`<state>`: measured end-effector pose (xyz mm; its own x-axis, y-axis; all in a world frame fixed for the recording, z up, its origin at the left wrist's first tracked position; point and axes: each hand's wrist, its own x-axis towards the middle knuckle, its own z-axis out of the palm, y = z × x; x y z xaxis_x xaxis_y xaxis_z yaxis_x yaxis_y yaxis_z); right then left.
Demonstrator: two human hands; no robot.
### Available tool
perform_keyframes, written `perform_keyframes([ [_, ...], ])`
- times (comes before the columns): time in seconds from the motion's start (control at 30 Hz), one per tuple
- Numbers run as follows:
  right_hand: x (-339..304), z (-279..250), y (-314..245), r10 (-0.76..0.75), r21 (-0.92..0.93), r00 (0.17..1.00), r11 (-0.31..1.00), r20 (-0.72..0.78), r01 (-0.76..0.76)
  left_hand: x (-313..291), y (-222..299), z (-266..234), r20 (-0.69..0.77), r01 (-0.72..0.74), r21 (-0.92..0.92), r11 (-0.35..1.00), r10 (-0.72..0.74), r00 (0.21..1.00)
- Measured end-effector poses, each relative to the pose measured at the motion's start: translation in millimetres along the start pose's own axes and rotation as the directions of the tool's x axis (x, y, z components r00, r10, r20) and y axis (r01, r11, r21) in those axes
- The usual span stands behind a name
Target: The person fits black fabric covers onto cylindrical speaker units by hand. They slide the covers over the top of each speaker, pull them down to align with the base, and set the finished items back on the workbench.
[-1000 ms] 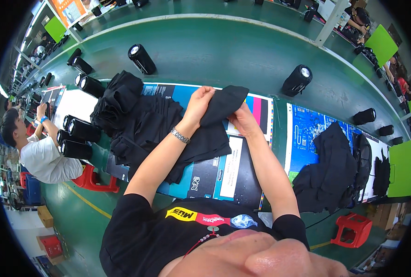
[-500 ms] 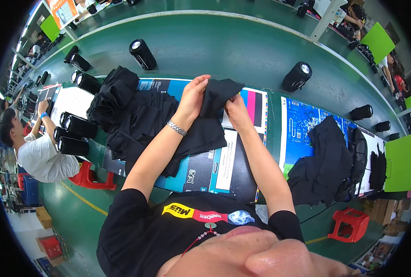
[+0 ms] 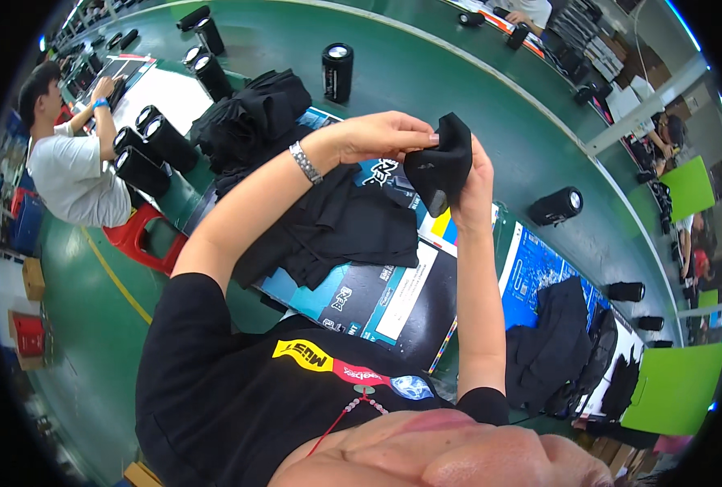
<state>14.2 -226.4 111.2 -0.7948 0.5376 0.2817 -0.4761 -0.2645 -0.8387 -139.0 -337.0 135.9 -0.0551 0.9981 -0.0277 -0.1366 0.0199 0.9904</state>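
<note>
Lifting the small black fabric pouch (image 3: 440,166) off the worktop (image 3: 426,65) toward twelve o'clock, both hands now grip it: left hand (image 3: 377,135), right hand (image 3: 476,180).

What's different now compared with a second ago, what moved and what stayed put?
Both hands have lifted the small black cloth piece up off the pile of black fabric; the left hand and right hand still grip it together, now bunched tighter. The black cylinders on the green table have not moved.
</note>
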Motion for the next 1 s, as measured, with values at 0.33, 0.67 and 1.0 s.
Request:
perform_keyframes([
  [0.33,63,54,26,0.259,-0.017,0.953,0.966,0.155,-0.26,-40,30,-87,-0.168,-0.192,-0.327,0.926,0.143,0.975],
  [0.67,137,63,79,0.049,-0.24,0.989,0.967,-0.137,-0.081,-15,31,-156,-0.538,0.102,0.247,0.964,0.049,0.841],
  [1.0,179,75,157,-0.522,-0.802,0.81,0.586,-0.267,0.113,63,-16,-211,-0.745,0.324,0.649,0.688,0.489,0.453],
])
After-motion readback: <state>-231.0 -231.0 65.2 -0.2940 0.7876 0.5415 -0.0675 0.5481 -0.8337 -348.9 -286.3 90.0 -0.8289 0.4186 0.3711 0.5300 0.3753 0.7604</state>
